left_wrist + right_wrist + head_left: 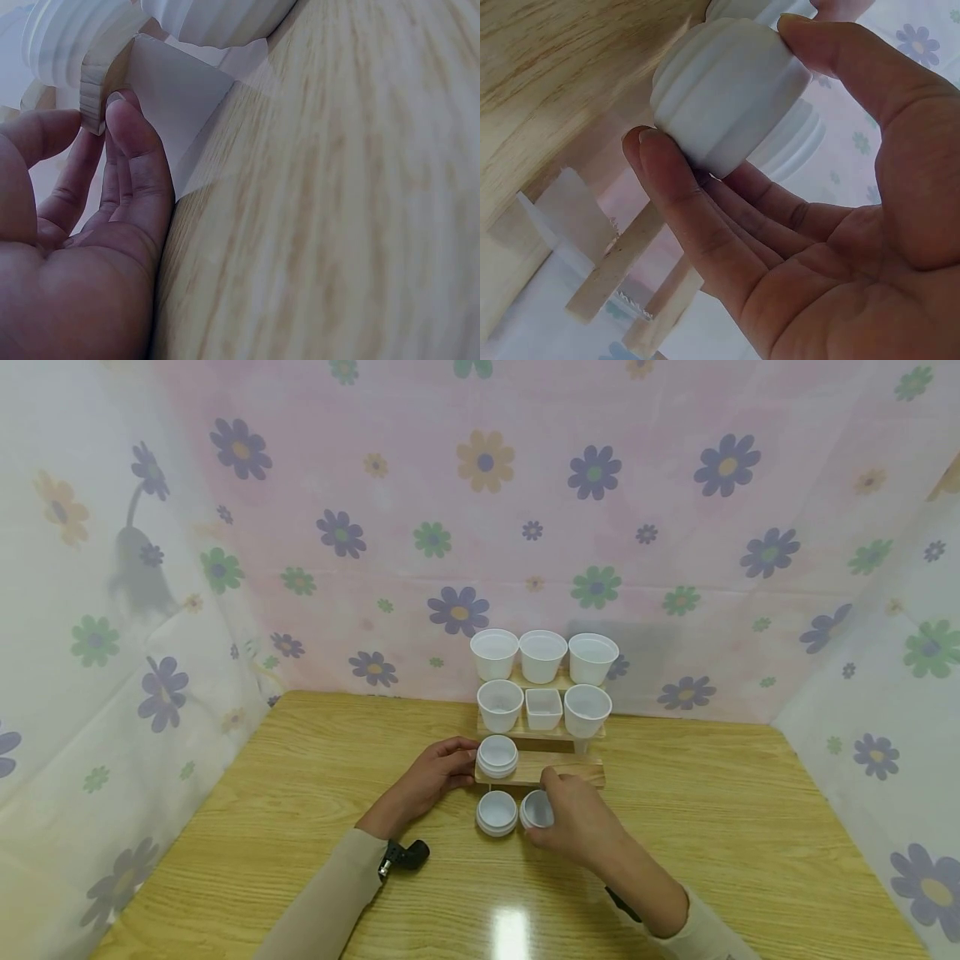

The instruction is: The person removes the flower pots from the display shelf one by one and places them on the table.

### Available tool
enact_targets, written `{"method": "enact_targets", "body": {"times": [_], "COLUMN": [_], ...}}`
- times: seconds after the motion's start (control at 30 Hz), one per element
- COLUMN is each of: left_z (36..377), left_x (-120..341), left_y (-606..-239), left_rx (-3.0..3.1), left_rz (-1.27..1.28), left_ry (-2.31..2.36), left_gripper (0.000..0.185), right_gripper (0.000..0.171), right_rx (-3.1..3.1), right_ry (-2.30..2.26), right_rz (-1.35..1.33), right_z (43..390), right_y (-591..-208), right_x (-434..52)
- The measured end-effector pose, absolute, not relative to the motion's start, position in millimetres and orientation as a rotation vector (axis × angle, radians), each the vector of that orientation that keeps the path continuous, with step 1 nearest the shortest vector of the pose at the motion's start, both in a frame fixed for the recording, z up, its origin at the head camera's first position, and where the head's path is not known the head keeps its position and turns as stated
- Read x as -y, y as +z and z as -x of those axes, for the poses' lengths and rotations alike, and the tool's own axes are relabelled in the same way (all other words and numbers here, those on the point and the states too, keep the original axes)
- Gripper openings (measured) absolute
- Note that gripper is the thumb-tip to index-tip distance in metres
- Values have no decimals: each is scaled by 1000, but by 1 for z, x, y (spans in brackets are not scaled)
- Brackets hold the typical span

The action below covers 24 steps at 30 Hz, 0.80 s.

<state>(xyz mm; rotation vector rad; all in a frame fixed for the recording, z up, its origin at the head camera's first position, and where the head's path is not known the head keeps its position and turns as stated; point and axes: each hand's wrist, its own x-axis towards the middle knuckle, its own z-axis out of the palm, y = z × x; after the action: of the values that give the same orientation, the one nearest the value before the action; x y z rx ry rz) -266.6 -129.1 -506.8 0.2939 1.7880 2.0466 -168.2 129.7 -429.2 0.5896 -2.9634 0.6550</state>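
My right hand [583,825] pinches a small white ridged pot [724,90] between thumb and fingers, low in front of a stepped wooden rack [555,768]. To the left of it a matching white pot [497,814] stands on the table. On the left end of the rack's lowest step sits another ridged pot [497,757]. My left hand [442,770] grips that same end of the step; in the left wrist view, thumb and a finger lie on either side of the slat's end [105,71].
The middle step bears two round white cups and a square white container [543,708]. Three taller white cups stand on the top step, including a middle one [542,656]. Clear supports [176,90] hold up the rack. A flowered cloth [405,560] hangs behind the wooden table [315,752].
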Motion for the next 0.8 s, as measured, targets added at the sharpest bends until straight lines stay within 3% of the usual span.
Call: {"method": "enact_targets", "body": {"times": [0.8], "left_z": [267], "left_x": [129], "left_y": [-508], "left_rx": [-1803], "left_rz": [-278], "left_ry": [2042], "left_gripper": [30], "right_gripper": [58], "right_rx": [2980], "right_ry": [613], "right_rz": [-616], "right_z": [166], "right_y": [-431], "right_x": [-128]}}
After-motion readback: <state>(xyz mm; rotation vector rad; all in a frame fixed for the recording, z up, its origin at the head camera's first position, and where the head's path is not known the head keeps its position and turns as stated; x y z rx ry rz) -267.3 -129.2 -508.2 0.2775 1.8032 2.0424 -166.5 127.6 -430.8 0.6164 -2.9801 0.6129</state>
